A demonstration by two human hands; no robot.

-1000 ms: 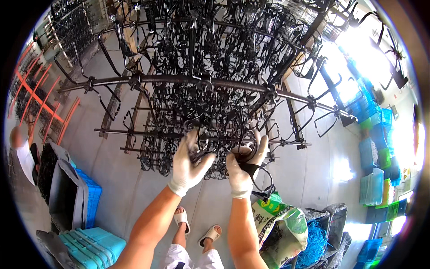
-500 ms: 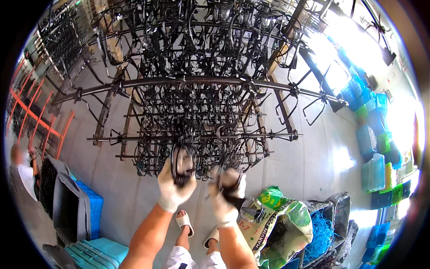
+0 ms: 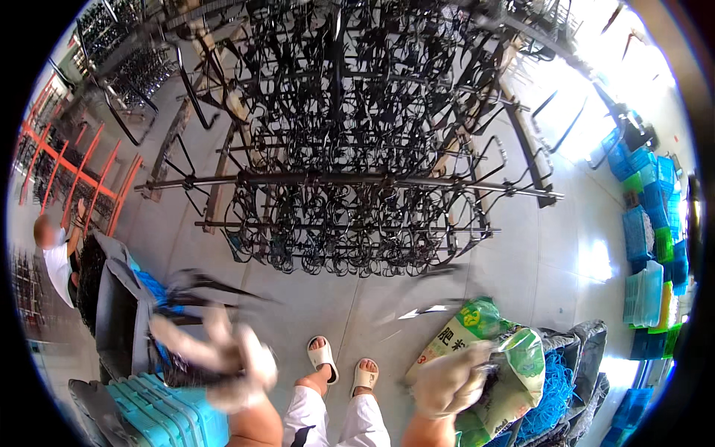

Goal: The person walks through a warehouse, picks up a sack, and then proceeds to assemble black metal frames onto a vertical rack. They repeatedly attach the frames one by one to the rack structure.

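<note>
My left hand [image 3: 227, 357], in a pale work glove, is blurred at the lower left beside a turquoise crate stack [image 3: 167, 417]. Its fingers are spread. Thin black strip-like parts [image 3: 205, 287], smeared by motion, are just beyond its fingertips; whether they touch the glove I cannot tell. My right hand [image 3: 450, 380], gloved too, is over a green and white sack [image 3: 514, 398] with its fingers curled; what they hold is hidden. Beyond it are blurred dark curved strips [image 3: 439, 287]. Ahead hangs a rack of black, loop-shaped parts [image 3: 357, 246] on horizontal bars.
A grey-lined bin [image 3: 119, 320] stands at the left, near a person [image 3: 58, 261] and an orange rack [image 3: 74, 171]. At the right is a lined bin of blue stringy material [image 3: 547, 391]. Blue and green baskets [image 3: 659, 216] line the right side. A long bar [image 3: 350, 179] crosses ahead.
Both hands have come down from the rack and moved apart, the left toward the grey bin and crates, the right over the sack. The left fingers have spread. The view has shifted.
</note>
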